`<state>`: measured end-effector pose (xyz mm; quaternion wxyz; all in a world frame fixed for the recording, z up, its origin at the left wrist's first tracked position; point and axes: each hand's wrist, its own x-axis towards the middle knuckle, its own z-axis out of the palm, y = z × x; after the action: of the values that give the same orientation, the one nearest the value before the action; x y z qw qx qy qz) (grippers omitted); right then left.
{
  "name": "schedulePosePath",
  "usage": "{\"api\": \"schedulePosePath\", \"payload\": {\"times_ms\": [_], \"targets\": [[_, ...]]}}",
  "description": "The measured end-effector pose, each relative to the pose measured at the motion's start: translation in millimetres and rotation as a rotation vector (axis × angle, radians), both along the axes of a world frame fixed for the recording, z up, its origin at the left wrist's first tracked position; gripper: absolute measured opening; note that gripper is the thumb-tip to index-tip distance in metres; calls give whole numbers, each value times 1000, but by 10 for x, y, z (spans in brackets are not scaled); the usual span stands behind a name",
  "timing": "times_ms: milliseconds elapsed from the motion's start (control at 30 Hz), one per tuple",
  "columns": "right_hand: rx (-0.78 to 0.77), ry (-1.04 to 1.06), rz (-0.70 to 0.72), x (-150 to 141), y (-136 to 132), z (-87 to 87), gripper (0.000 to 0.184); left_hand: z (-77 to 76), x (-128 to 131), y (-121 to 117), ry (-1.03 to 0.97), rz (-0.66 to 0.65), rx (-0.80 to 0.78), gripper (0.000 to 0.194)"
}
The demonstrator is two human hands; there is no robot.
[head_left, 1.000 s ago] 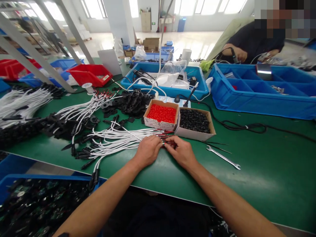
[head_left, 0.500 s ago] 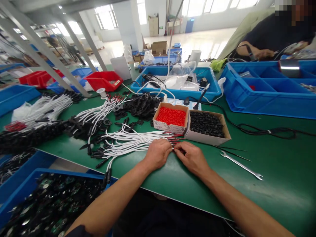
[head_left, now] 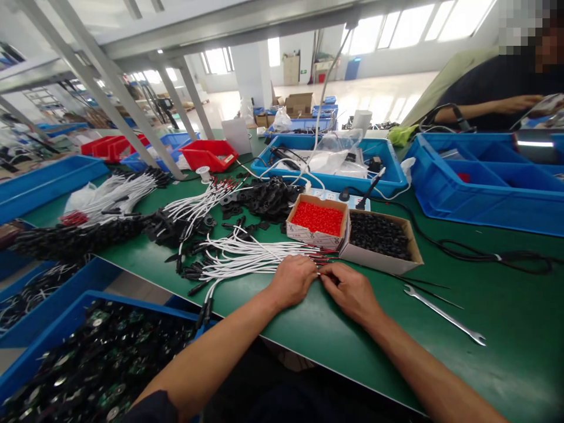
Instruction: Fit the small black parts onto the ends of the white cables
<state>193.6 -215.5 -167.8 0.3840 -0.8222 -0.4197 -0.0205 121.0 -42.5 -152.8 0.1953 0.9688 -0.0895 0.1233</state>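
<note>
The left hand [head_left: 294,282] is closed, fingers curled on a white-and-red cable end [head_left: 319,274]; the right hand [head_left: 350,289] pinches the same piece between thumb and forefinger, the finer contact being covered by the fingers. The cable end sits in the narrow gap between both hands, over the green desk [head_left: 520,335]. White cables [head_left: 251,258] spread beyond and to the left of the left hand, their black connectors [head_left: 191,271] lying farther out on that side. A box of red parts [head_left: 311,237] stands beyond the gap between the hands; a box of black parts [head_left: 379,256] stands just beside it, beyond the right hand. A wrench [head_left: 445,315] lies right of the right hand, apart from it
</note>
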Motion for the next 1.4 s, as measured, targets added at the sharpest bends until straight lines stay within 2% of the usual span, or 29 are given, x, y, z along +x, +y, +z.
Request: {"api": "schedulePosePath", "payload": {"times_ms": [100, 200, 333, 500, 700, 833, 900, 967, 1033, 1100, 1167, 1233, 1300, 1367, 1400], "targets": [[69, 36, -39, 2, -10, 1, 12, 1, 3, -2, -23, 18, -77, 18], [132, 82, -14, 7, -35, 7, 11, 16, -1, 17, -41, 27, -130, 18], [145, 122, -31, 8, -66, 30, 9, 67, -30, 136, -36, 5, -48, 20], [204, 114, -77, -26, -116, 108, 12, 168, -112, 460, -16, 10, 120, 21], [320, 33, -202, -10, -177, 161, 16, 240, -188, 961, -2, 37, 254, 25], [348, 63, -214, 9, -183, 134, 18, 223, -223, 1184, -106, 55, 217, 29], [339, 132, -230, 25, -170, 99, 24, 249, -221, 1242, -232, 104, 66, 30], [332, 214, -240, 39, -152, 68, 39, 336, -192, 1294, -388, 211, -203, 29], [320, 266, -248, 46, -136, 52, 51, 487, -132, 1381, -556, 348, -493, 30], [293, 276, -249, 45, -126, 50, 51, 680, -48, 1543, -718, 466, -707, 34], [258, 275, -241, 40, -121, 53, 48, 875, 40, 1795, -847, 534, -824, 38], [230, 288, -218, 37, -119, 50, 46, 1045, 108, 2126, -891, 598, -859, 41], [211, 305, -194, 38, -117, 40, 44, 1185, 134, 2494, -820, 712, -809, 42], [200, 320, -175, 43, -111, 28, 44, 1302, 116, 2838, -650, 859, -638, 41], [194, 325, -171, 45, -105, 24, 44, 1351, 95, 2980, -534, 925, -477, 40]]}}
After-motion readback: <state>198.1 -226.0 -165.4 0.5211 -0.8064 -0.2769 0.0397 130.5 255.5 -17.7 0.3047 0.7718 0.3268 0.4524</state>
